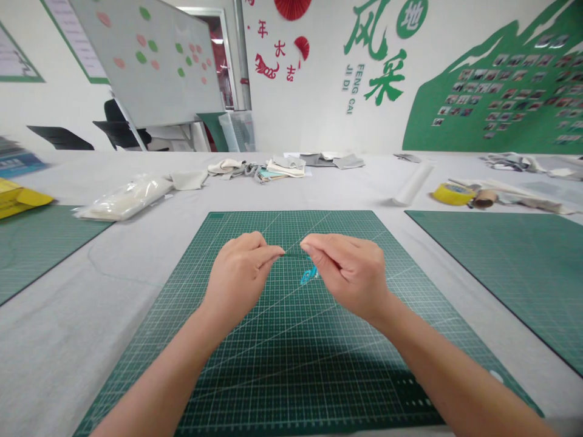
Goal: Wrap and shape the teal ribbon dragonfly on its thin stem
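Both hands are raised over the middle of a green gridded cutting mat (273,370). My left hand (239,276) is closed in a pinch, thumb against forefinger, on one end of a thin teal cord (295,255). This short stretch of cord spans the gap to my right hand (350,270), which also pinches it between thumb and forefinger. Below the right fingertips hangs a small turquoise looped piece of cord (308,275), partly hidden by that hand. Whether it is knotted or braided is too small to tell.
More cutting mats lie left (40,243) and right (510,261). A thin loose strand (118,279) runs across the white tablecloth at left. Farther back are a clear plastic packet (130,197), fabric scraps (282,167), a yellow tape roll (453,193) and a yellow package (20,199).
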### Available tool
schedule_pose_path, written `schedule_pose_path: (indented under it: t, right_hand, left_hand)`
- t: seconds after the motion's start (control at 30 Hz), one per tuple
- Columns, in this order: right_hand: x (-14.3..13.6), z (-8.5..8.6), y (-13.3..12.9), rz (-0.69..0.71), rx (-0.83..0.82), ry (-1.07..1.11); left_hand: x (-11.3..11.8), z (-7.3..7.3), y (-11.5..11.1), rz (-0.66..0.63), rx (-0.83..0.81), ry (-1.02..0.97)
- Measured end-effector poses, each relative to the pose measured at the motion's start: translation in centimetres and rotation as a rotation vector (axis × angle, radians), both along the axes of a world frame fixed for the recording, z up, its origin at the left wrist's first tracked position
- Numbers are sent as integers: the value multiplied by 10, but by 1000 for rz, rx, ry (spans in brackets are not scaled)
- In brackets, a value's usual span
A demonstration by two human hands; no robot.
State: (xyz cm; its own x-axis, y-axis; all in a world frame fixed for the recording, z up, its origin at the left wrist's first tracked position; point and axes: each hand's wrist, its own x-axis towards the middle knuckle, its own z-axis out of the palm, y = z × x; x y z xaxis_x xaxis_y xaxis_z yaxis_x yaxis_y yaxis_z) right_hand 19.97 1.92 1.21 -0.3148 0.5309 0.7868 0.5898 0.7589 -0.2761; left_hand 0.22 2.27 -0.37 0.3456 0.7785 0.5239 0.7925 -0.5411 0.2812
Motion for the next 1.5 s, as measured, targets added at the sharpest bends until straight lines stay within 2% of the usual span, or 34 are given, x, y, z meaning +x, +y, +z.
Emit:
schedule_pose_path:
  t: [0.23, 0.47, 0.93, 1.03, 1.2, 1.4, 1.5]
  right_hand:
    - [8, 0, 12, -17, -91, 83]
    - [13, -6, 27, 2, -199, 129]
    - [13, -25, 49, 71, -389, 142]
    - [9, -32, 53, 78, -451, 165]
    - [0, -45, 53, 159, -555, 194]
    - [-14, -50, 35, 158, -574, 90]
    - [-18, -49, 25, 185, -529, 34]
  left_hand:
    - [3, 1, 0, -150, 14, 64]
    - [1, 1, -1, -220, 2, 99]
    - [2, 7, -4, -299, -164, -156]
    - [2, 9, -4, -273, -214, -271]
    - [-1, 10, -1, -133, -206, -450]
    - [-5, 7, 5, 48, -172, -586]
    - [-7, 6, 6, 113, -163, -604]
